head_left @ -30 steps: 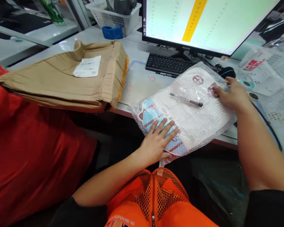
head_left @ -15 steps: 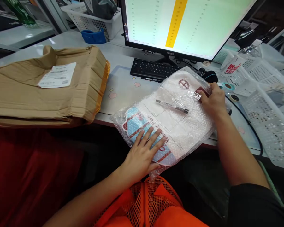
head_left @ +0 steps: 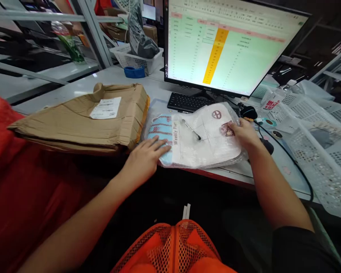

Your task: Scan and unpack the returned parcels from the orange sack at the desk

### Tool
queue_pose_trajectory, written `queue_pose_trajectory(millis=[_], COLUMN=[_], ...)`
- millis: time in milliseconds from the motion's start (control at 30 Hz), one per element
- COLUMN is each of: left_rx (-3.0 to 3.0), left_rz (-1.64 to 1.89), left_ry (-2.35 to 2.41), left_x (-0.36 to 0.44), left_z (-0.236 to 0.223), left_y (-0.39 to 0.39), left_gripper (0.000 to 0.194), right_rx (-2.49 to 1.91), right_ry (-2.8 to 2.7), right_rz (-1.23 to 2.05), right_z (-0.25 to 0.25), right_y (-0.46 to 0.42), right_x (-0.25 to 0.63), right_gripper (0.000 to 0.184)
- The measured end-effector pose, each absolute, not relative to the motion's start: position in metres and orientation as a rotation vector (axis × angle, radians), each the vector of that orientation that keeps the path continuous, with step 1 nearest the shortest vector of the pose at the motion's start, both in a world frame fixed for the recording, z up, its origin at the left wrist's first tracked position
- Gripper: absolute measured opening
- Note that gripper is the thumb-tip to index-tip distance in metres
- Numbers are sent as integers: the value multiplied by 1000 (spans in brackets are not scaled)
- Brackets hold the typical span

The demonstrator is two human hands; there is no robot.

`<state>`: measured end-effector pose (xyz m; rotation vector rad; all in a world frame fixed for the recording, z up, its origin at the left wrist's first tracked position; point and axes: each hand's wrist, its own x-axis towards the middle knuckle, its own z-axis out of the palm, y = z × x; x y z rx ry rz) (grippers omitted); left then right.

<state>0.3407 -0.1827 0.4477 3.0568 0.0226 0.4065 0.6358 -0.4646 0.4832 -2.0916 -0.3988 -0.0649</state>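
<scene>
A white "Weekly Plan" board (head_left: 193, 148) in clear bubble wrap lies on the front of the desk, its blue striped part to the left. On top of it, under or on the plastic, is a slim pen (head_left: 191, 129); I cannot tell which. My left hand (head_left: 147, 153) rests on the blue end with its fingers stretched out, its thumb hidden. At the opposite end, my right hand (head_left: 245, 132) grips the wrapped edge, thumb on top beside a dark red patch. A black mouse (head_left: 267, 146) sits just past my right wrist.
A flattened cardboard parcel (head_left: 74, 127) with a white label lies at the left. Behind the board are a keyboard (head_left: 187, 101) and a monitor (head_left: 216, 49). White plastic baskets (head_left: 315, 159) and a black cable line the right side. A person's red garment (head_left: 5, 182) is close at left.
The wrapped board has turned so its long side runs along the desk edge, and moved off my lap side. Both hands moved with it. My view has tilted up.
</scene>
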Motion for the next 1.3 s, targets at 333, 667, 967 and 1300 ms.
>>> queue_pose_trajectory(millis=[333,667,967,1300], left_rx=[2880,2821,2750,2800], left_rz=[625,386,89,31], left_ry=[199,388,422,411], left_x=[331,405,428,430], left_z=[459,493,427,429], left_y=[-168,-222,-208,-208], left_gripper=[61,65,85,85], right_rx=[-1666,-1461,-1565,-2226], right_ry=[-191,-140,-208,-859], right_rz=[103,-107,90,-379], right_z=[445,386,382,498], right_y=[-486,-425,-459,-489], right_x=[549,483,449,494], right_gripper=[44,52,50,39])
